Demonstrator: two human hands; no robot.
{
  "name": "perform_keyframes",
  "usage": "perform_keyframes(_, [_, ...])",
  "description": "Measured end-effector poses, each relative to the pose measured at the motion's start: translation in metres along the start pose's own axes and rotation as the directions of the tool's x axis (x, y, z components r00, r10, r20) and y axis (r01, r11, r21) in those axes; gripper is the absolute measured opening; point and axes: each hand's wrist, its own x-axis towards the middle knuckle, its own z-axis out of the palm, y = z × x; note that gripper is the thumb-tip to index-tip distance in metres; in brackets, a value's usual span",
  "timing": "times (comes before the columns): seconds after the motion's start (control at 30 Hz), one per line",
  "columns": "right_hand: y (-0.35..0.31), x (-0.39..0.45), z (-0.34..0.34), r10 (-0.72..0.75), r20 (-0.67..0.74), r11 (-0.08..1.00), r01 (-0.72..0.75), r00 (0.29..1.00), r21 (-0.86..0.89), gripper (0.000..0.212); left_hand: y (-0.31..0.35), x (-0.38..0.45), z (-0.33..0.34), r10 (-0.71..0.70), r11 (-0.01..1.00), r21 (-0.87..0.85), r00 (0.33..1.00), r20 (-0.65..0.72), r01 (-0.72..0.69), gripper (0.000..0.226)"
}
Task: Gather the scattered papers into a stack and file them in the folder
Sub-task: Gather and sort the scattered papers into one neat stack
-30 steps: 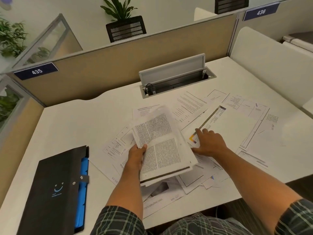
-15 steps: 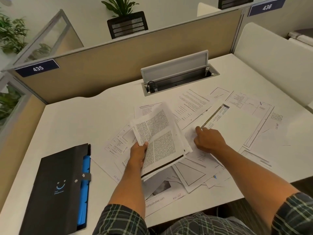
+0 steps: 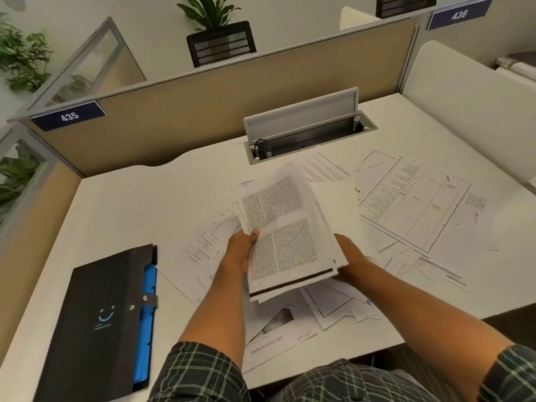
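Two hands on my stack of printed white pages [image 3: 285, 236]: left hand [image 3: 242, 250] pinches its left edge, right hand [image 3: 349, 256] cups underneath. Long axis runs near-to-far; loose sheets [image 3: 417, 204] lie right, black folder [image 3: 98, 317] near-left.

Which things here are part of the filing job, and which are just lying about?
Job: stack held by left hand and right hand; loose papers on the desk; folder.
Lying about: cable box, plant, number signs.
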Motion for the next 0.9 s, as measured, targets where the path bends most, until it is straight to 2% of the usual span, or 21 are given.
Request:
perform_keyframes(0.07, [-0.005,-0.001,0.002,0.046,0.086,0.983,-0.06,0.995,0.173,0.035,0.003,0.003,0.004,-0.029,0.995,0.094,1.0,-0.01,0.03,0.029])
perform_keyframes(0.17, [-0.007,-0.002,0.006,-0.048,0.144,0.966,0.009,0.988,0.259,0.031,0.006,0.004,0.01,-0.074,0.987,0.139,0.997,-0.03,0.078,0.029])
perform_keyframes(0.2, [-0.004,-0.002,0.008,-0.028,0.2,0.957,-0.031,0.979,0.289,0.039,0.006,0.003,0.012,-0.079,0.988,0.13,0.996,-0.028,0.082,0.03])
perform_keyframes(0.23, [-0.001,-0.004,0.007,-0.011,0.255,0.95,-0.069,0.967,0.305,0.056,0.006,0.002,0.015,-0.077,0.989,0.125,0.997,-0.026,0.08,0.03])
perform_keyframes(0.3, [0.001,-0.002,0.004,-0.089,0.263,0.959,0.012,0.961,0.283,0.09,0.006,0.0,0.018,-0.026,0.988,0.15,0.999,-0.026,0.03,0.032])
perform_keyframes(0.33, [0.002,-0.005,0.003,-0.2,0.227,0.94,0.121,0.953,0.319,0.094,0.007,-0.002,0.019,0.024,0.985,0.173,0.999,-0.034,-0.018,0.033])
perform_keyframes(0.37, [0.003,-0.004,0.002,-0.327,0.148,0.928,0.287,0.934,0.238,0.084,0.007,-0.003,0.02,0.078,0.98,0.188,0.996,-0.05,-0.067,0.034])
perform_keyframes(0.4, [0.001,-0.005,0.0,-0.449,0.034,0.882,0.437,0.893,0.175,0.061,0.009,-0.003,0.02,0.12,0.976,0.189,0.99,-0.072,-0.104,0.035])
perform_keyframes(0.43, [0.005,-0.006,-0.001,-0.571,-0.064,0.819,0.573,0.819,0.026,0.059,0.011,-0.003,0.021,0.147,0.976,0.176,0.985,-0.09,-0.129,0.036])
perform_keyframes(0.47, [0.015,-0.004,-0.001,-0.595,-0.116,0.803,0.594,0.795,-0.053,0.073,0.014,-0.003,0.022,0.167,0.976,0.159,0.98,-0.104,-0.15,0.036])
perform_keyframes(0.53, [0.02,-0.002,-0.007,-0.322,-0.267,0.9,0.381,0.908,0.21,0.087,0.022,-0.003,0.025,0.201,0.974,0.132,0.972,-0.121,-0.185,0.03])
perform_keyframes(0.57, [0.024,-0.001,-0.009,-0.122,-0.394,0.882,0.281,0.911,0.377,0.08,0.028,-0.004,0.026,0.214,0.973,0.118,0.969,-0.119,-0.2,0.026])
perform_keyframes(0.6, [0.027,0.003,-0.012,0.101,-0.493,0.804,0.221,0.864,0.552,0.069,0.034,-0.004,0.028,0.225,0.972,0.101,0.968,-0.112,-0.214,0.023])
perform_keyframes(0.63, [0.027,0.007,-0.018,0.325,-0.534,0.653,0.223,0.781,0.724,0.061,0.039,-0.005,0.029,0.234,0.971,0.079,0.967,-0.1,-0.227,0.022])
perform_keyframes(0.67, [0.026,0.014,-0.028,0.503,-0.513,0.49,0.26,0.695,0.832,0.056,0.044,-0.005,0.03,0.244,0.969,0.055,0.966,-0.083,-0.241,0.023])
perform_keyframes(0.7, [0.028,0.023,-0.038,0.613,-0.462,0.355,0.299,0.64,0.886,0.051,0.049,-0.007,0.032,0.259,0.966,0.04,0.964,-0.064,-0.257,0.025])
perform_keyframes(0.73, [0.027,0.029,-0.049,0.657,-0.396,0.252,0.308,0.642,0.917,0.047,0.053,-0.008,0.033,0.277,0.961,0.036,0.96,-0.041,-0.276,0.025])
perform_keyframes(0.77, [0.026,0.035,-0.06,0.649,-0.316,0.188,0.256,0.692,0.948,0.048,0.057,-0.009,0.034,0.296,0.955,0.039,0.955,-0.015,-0.295,0.023])
perform_keyframes(0.8, [0.027,0.04,-0.066,0.593,-0.243,0.173,0.173,0.768,0.969,0.057,0.06,-0.011,0.036,0.314,0.948,0.044,0.949,0.009,-0.314,0.022])
perform_keyframes(0.83, [0.029,0.043,-0.069,0.515,-0.175,0.2,0.081,0.839,0.976,0.07,0.064,-0.013,0.038,0.333,0.941,0.052,0.943,0.032,-0.334,0.021])
perform_keyframes(0.9, [0.03,0.046,-0.074,0.366,-0.046,0.269,-0.058,0.93,0.962,0.095,0.069,-0.016,0.042,0.368,0.925,0.071,0.926,0.077,-0.374,0.023])
